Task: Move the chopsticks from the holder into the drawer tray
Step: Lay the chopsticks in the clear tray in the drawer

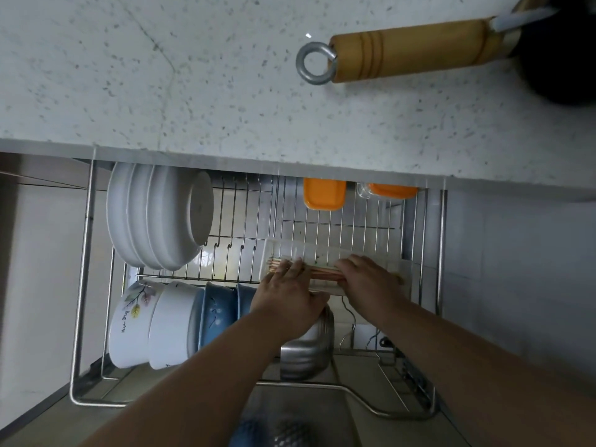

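A bundle of thin wooden chopsticks lies lengthwise over a clear plastic tray in the pulled-out wire drawer rack. My left hand grips the bundle near its left end, where the tips stick out past my fingers. My right hand is closed over the bundle's right part and hides that end. Whether the chopsticks rest on the tray floor or hang just above it I cannot tell. No chopstick holder is in view.
The wire rack holds white bowls at back left, patterned and blue bowls at front left, a steel bowl under my left wrist, and orange lids at the back. A wooden-handled pan lies on the speckled counter above.
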